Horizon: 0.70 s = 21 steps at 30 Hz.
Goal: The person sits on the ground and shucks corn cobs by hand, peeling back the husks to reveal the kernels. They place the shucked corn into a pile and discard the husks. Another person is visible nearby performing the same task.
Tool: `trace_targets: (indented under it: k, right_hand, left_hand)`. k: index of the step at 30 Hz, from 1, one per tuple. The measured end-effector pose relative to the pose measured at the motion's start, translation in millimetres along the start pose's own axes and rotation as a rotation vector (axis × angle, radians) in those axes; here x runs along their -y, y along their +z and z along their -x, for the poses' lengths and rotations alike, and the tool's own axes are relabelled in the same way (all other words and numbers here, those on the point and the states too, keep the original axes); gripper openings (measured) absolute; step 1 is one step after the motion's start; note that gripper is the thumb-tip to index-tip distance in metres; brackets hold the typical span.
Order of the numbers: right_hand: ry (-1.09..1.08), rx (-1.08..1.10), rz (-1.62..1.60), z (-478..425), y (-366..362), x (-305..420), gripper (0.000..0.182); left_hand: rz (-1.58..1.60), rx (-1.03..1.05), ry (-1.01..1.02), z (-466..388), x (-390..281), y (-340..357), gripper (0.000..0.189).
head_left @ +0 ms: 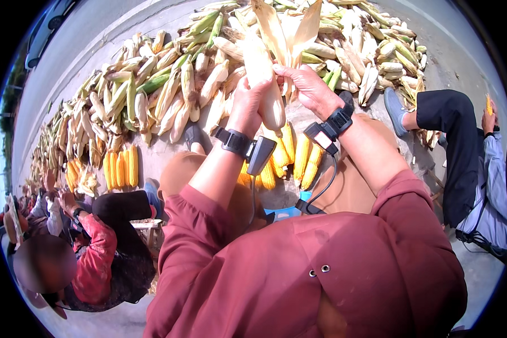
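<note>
My left hand grips an ear of corn in pale dry husk near its lower end, with the ear pointing away from me. My right hand pinches dry husk leaves that stand spread out beside the ear. Both wrists wear black straps with small cabled devices. Below my hands, husked yellow corn ears lie in a row between my knees, partly hidden by my left wrist device. A blue container shows in part under them.
A long heap of unhusked corn curves across the ground ahead. At the left, a person in a red sleeve sits near a row of yellow ears. At the right, another person holds a yellow ear. A car stands at the upper left.
</note>
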State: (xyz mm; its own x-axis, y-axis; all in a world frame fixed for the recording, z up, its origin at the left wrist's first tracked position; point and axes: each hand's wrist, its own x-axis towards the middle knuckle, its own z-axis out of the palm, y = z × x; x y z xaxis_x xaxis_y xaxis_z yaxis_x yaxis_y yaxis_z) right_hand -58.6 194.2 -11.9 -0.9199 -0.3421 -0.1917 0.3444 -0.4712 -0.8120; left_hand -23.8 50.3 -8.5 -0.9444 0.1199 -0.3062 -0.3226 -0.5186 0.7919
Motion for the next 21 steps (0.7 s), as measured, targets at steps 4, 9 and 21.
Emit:
trace_targets:
  k: [4, 9, 21]
  right_hand:
    - [0.005, -0.028, 0.093, -5, -8, -5, 0.019]
    - [0.013, -0.064, 0.167, -5, -11, -7, 0.013]
    - [-0.213, -0.11, 0.26, 12, 21, 3, 0.021]
  left_hand:
    - [-0.062, -0.063, 0.045, -5, 10, -4, 0.043]
    - [-0.124, -0.054, 0.037, -5, 11, -3, 0.046]
    - [0.107, 0.115, -0.163, -6, 11, -9, 0.041]
